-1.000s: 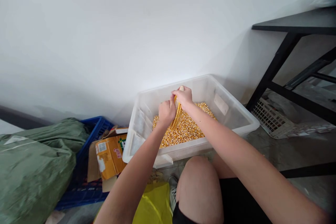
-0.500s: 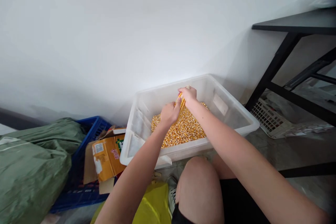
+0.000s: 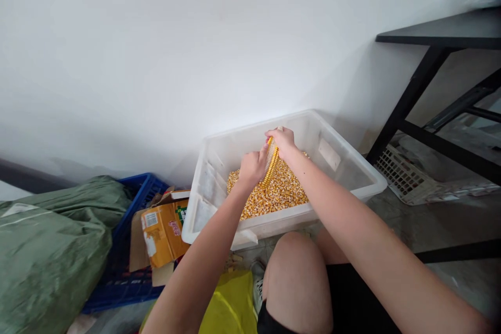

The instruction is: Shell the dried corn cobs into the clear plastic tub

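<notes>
A corn ear (image 3: 272, 163) stands tilted over the bin, its lower part still lined with yellow kernels and its pale upper end sticking out above my right hand (image 3: 282, 143). That hand grips the ear near the top. My left hand (image 3: 252, 168) closes on the ear's side just below and to the left. Loose yellow corn kernels (image 3: 276, 195) fill the floor of a translucent white plastic bin (image 3: 274, 225). Both hands are above the kernels, and my fingers hide part of the ear.
A green sack (image 3: 47, 255) lies on a blue plastic crate (image 3: 136, 193) left of the bin, beside a torn yellow cardboard box (image 3: 162, 235). A yellow bag (image 3: 229, 305) lies below. A black table (image 3: 438, 36) and white plastic crate (image 3: 403, 177) stand right, against a white wall (image 3: 195, 52).
Both hands have shifted slightly right over the bin since a second ago, and the ear has moved with them. More of the ear's kernel rows now show between my hands.
</notes>
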Available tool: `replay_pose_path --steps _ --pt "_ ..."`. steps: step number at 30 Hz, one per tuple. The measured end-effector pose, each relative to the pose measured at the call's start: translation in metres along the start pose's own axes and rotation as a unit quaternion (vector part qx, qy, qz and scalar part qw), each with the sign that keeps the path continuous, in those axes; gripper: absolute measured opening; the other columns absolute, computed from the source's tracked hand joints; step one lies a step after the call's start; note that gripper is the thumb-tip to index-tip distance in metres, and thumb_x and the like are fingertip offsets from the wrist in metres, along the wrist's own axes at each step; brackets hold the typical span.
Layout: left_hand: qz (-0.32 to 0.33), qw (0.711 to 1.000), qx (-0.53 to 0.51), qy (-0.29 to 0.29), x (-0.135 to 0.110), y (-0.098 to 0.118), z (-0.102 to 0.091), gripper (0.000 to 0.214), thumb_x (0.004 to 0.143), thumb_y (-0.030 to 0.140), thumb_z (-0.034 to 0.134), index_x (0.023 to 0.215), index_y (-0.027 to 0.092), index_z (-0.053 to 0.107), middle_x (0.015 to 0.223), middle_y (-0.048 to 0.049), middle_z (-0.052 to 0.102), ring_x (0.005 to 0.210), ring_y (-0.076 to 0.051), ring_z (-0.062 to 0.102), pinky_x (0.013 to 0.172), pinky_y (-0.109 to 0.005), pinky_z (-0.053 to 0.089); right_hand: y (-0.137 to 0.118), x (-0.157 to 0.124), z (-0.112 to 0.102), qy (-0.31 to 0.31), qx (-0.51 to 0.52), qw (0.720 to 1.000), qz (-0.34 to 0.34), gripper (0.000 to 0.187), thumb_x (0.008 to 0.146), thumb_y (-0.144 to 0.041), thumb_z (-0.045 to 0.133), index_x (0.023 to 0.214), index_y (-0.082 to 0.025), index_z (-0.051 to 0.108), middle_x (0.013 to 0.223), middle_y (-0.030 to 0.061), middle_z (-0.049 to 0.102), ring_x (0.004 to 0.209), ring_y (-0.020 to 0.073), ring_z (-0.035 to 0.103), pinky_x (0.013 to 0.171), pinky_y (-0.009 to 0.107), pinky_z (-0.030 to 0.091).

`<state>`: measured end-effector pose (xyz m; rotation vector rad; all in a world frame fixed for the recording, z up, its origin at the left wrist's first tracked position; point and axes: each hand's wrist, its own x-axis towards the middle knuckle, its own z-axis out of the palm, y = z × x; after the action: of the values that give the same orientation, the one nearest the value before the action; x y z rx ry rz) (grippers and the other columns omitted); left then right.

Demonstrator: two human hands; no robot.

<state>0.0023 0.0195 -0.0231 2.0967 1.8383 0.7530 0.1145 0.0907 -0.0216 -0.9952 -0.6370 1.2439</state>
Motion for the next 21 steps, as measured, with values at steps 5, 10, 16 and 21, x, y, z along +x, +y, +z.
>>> replay_pose_path --steps 5,10,16,21 --pt "-0.009 0.992 -0.12 -0.046 0.012 -0.016 0.007 0.067 0.088 0.064 0.029 0.066 0.012 0.065 0.054 -0.0019 0.053 0.055 -0.014 0.047 0.056 -0.024 0.033 -0.004 0.006 -0.009 0.018 0.001 0.999 0.034 0.018 0.053 -0.008 0.065 0.058 -0.018 0.051 0.043 -0.0026 0.054 0.044 0.0152 0.056 0.04 0.023 0.043" --pt "-0.053 0.986 -0.154 -0.027 0.013 -0.018 0.005 0.063 0.091 0.059 0.025 0.093 0.014 0.069 0.071 -0.006 0.065 0.066 -0.016 0.058 0.064 -0.025 0.039 -0.005 0.013 -0.014 0.073 -0.001 0.997 0.027 0.016 0.054 -0.009 0.064 0.06 -0.017 0.052 0.041 -0.0023 0.053 0.041 0.0153 0.055 0.038 0.023 0.042" --pt "0.02 0.996 -0.07 -0.048 0.006 -0.005 0.008 0.065 0.09 0.062 0.025 0.076 0.014 0.068 0.07 -0.006 0.064 0.069 -0.018 0.057 0.064 -0.026 0.038 -0.007 0.011 -0.013 0.058 0.008 0.997 0.046 0.017 0.055 -0.008 0.065 0.059 -0.017 0.051 0.042 -0.0022 0.053 0.042 0.0149 0.055 0.039 0.023 0.043" --pt "-0.065 0.991 -0.116 0.0 0.014 -0.019 0.001 0.057 0.093 0.052 0.028 0.093 0.014 0.07 0.077 -0.0077 0.069 0.071 -0.017 0.062 0.065 -0.025 0.04 -0.017 0.011 -0.017 0.013 0.036 0.998 0.054 0.016 0.058 -0.009 0.065 0.061 -0.017 0.051 0.043 -0.0015 0.053 0.042 0.0143 0.055 0.04 0.023 0.044"
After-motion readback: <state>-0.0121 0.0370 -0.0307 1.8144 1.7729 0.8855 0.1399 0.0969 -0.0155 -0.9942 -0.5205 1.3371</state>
